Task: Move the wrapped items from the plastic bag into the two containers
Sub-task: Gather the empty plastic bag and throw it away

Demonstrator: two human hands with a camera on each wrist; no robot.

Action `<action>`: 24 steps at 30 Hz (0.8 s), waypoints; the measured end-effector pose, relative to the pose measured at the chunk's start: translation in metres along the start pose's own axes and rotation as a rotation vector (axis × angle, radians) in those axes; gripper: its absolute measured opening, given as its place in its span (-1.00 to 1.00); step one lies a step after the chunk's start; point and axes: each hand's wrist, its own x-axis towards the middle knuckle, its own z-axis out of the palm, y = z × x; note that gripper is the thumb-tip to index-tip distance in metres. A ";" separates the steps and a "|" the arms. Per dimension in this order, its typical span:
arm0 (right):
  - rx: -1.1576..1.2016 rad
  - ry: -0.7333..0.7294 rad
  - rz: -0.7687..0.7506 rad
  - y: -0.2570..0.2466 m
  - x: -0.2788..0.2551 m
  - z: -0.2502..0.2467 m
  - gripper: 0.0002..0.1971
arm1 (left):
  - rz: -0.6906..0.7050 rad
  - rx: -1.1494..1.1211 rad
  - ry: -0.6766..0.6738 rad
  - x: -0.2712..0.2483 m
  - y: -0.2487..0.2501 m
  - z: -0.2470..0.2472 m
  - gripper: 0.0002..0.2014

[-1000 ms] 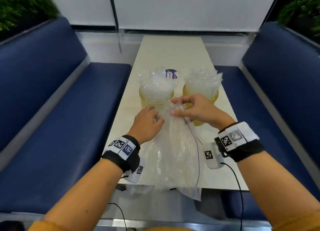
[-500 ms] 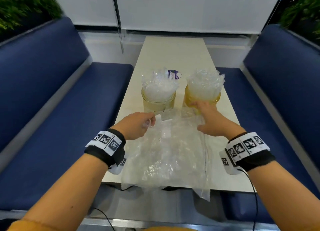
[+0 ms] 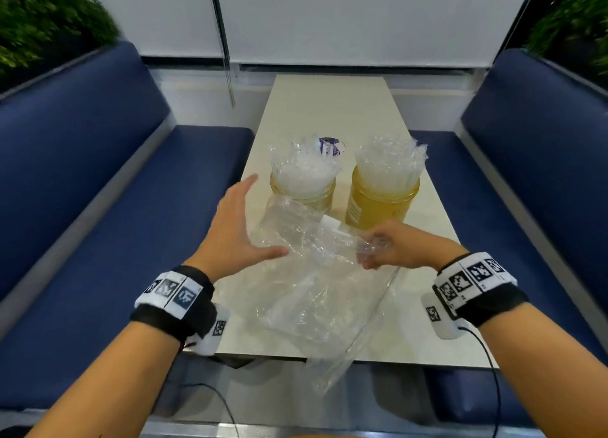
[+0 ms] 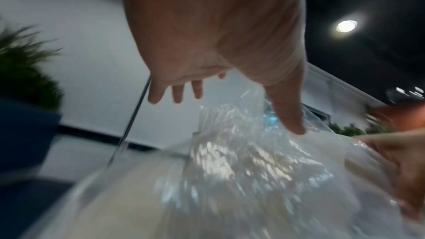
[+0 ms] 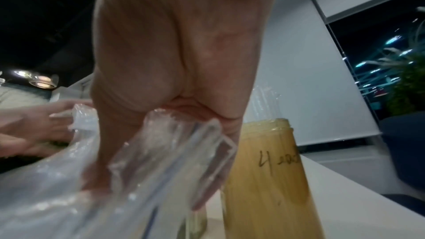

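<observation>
A crumpled clear plastic bag [image 3: 316, 279] lies on the table in front of two yellowish jars. The left jar [image 3: 304, 194] and the right jar [image 3: 381, 204] are both stuffed with clear-wrapped items [image 3: 390, 164] that stick out of their tops. My right hand [image 3: 385, 248] grips the bag's upper edge [image 5: 179, 143], bunched in its curled fingers just before the right jar [image 5: 266, 174]. My left hand [image 3: 237, 227] is spread flat with straight fingers at the bag's left side, its thumb [image 4: 289, 115] touching the plastic [image 4: 241, 161]. I cannot tell what is inside the bag.
The narrow pale table [image 3: 329, 108] runs away from me between two blue benches [image 3: 98, 207] [image 3: 543, 174]. A white wall with blinds stands at its far end, plants in both upper corners. Cables hang below the near table edge.
My left hand let go of the bag's mouth and opened, moving up and left. My right hand pulled the bag's top edge right and toward me, bunching it.
</observation>
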 end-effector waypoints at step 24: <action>0.906 0.327 0.011 0.017 -0.011 0.053 -0.67 | -0.335 -0.814 -0.165 -0.012 -0.012 0.018 -0.59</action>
